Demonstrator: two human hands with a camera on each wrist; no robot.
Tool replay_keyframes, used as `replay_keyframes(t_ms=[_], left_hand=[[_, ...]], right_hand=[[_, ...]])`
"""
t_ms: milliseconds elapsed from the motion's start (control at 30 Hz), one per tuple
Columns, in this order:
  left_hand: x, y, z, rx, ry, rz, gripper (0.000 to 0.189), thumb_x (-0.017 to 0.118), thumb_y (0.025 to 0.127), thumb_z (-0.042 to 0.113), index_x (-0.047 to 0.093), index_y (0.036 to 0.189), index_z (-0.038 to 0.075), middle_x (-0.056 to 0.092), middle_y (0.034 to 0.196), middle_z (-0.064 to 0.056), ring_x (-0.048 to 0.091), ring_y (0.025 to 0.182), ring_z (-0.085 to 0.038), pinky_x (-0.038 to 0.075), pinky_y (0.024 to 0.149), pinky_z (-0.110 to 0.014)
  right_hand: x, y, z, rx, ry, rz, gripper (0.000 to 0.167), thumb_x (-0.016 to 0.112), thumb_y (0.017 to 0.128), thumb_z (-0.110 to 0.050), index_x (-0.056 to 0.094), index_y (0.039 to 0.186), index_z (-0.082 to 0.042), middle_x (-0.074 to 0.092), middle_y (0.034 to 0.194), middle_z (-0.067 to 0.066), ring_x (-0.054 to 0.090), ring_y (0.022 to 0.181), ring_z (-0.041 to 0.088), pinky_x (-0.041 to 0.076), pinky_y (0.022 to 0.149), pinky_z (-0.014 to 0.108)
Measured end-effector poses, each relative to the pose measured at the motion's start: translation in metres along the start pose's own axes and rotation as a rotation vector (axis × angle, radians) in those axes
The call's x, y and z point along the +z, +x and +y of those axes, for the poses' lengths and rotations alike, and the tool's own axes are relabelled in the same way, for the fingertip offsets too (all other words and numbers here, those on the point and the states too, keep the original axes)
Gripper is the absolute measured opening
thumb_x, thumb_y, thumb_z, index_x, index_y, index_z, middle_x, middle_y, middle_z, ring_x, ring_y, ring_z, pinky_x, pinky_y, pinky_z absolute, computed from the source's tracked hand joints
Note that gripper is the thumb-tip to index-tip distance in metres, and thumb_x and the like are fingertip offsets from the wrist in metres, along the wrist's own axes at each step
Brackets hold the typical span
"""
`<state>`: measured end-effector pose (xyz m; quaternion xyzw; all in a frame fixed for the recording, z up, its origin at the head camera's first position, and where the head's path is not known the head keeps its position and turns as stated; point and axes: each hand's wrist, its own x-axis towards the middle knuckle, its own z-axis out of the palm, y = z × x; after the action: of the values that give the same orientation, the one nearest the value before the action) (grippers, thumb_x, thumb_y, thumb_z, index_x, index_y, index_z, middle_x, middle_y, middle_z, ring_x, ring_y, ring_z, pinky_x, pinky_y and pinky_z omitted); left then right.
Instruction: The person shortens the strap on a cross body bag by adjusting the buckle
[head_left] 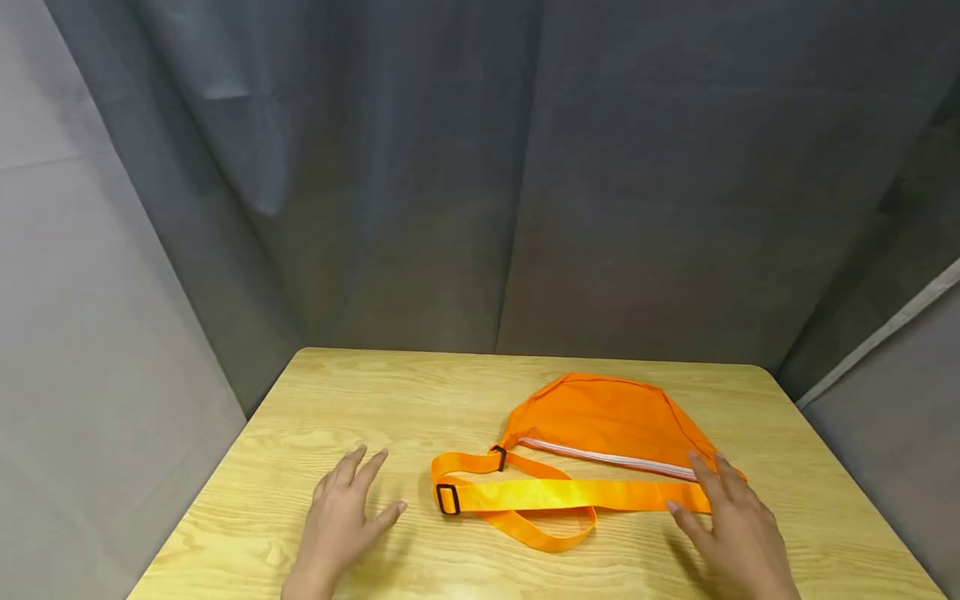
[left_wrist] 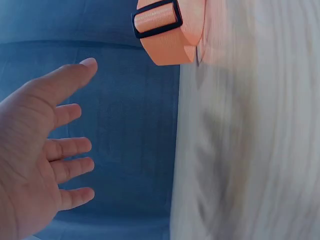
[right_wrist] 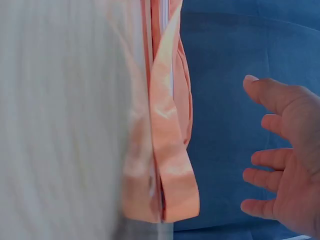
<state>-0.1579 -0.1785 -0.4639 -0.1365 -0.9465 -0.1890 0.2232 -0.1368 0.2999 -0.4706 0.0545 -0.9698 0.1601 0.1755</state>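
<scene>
An orange waist bag (head_left: 607, 417) with a white zipper (head_left: 600, 455) lies flat toward the right half of the table. Its orange strap (head_left: 555, 495) runs along the near side, with a loop to the left and a black slider buckle (head_left: 447, 499) at the fold. My left hand (head_left: 337, 517) hovers left of the buckle, fingers spread and holding nothing. At the bag's right end is my right hand (head_left: 738, 529), its fingers extended and overlapping the strap's end in the head view. Both wrist views show empty palms, with the strap (right_wrist: 167, 120) apart from the right fingers.
The wood-patterned table (head_left: 390, 392) has rounded far corners. Dark grey curtain (head_left: 420, 208) hangs behind it, and paler fabric panels (head_left: 97, 333) stand at the left and right sides. A second black buckle (head_left: 498, 457) joins the strap near the bag's left corner.
</scene>
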Motion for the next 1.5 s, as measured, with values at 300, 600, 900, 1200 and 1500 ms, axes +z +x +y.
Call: replay_keyframes(t_ms=[300,600,900,1200,1500], left_hand=[[0.012,-0.005,0.008,0.013,-0.152,0.018,0.061,0.084,0.066,0.034,0.062,0.119,0.010,0.054,0.124,-0.018,0.055,0.106,-0.039,0.042,0.081,-0.061],[0.019,-0.002,0.020,-0.080,-0.403,-0.139,0.061,0.082,0.068,0.034,0.061,0.122,0.014,0.050,0.132,-0.011,0.046,0.118,-0.036,0.037,0.089,-0.062],[0.023,-0.003,0.026,-0.085,-0.547,-0.152,0.060,0.083,0.068,0.023,0.060,0.122,0.012,0.052,0.130,-0.005,0.046,0.119,-0.034,0.036,0.092,-0.059],[0.031,-0.002,0.022,-0.090,-0.659,-0.196,0.055,0.081,0.071,0.022,0.060,0.121,0.012,0.053,0.130,-0.008,0.044,0.122,-0.032,0.033,0.096,-0.057],[0.048,-0.005,0.023,-0.079,-0.715,-0.301,0.055,0.078,0.075,0.025,0.058,0.124,0.012,0.046,0.135,-0.015,0.037,0.126,-0.038,0.030,0.096,-0.060]], right_hand=[[0.011,-0.005,-0.022,0.028,0.198,-0.001,0.070,0.068,0.084,-0.036,0.039,0.140,-0.006,0.035,0.136,0.032,0.039,0.112,0.056,0.033,0.075,0.072],[0.029,-0.005,-0.052,0.038,0.381,-0.018,0.065,0.068,0.086,-0.033,0.042,0.138,-0.004,0.033,0.141,0.026,0.036,0.120,0.051,0.034,0.081,0.070],[0.035,0.000,-0.077,-0.030,0.478,0.007,0.063,0.069,0.085,-0.027,0.043,0.137,-0.004,0.036,0.141,0.023,0.039,0.120,0.049,0.035,0.082,0.068],[0.054,0.002,-0.112,-0.153,0.581,0.023,0.059,0.073,0.081,-0.019,0.049,0.133,-0.005,0.042,0.138,0.017,0.045,0.118,0.039,0.041,0.084,0.060],[0.064,0.009,-0.134,-0.125,0.704,-0.032,0.056,0.073,0.081,-0.020,0.052,0.131,-0.005,0.049,0.134,0.010,0.047,0.119,0.030,0.042,0.089,0.051]])
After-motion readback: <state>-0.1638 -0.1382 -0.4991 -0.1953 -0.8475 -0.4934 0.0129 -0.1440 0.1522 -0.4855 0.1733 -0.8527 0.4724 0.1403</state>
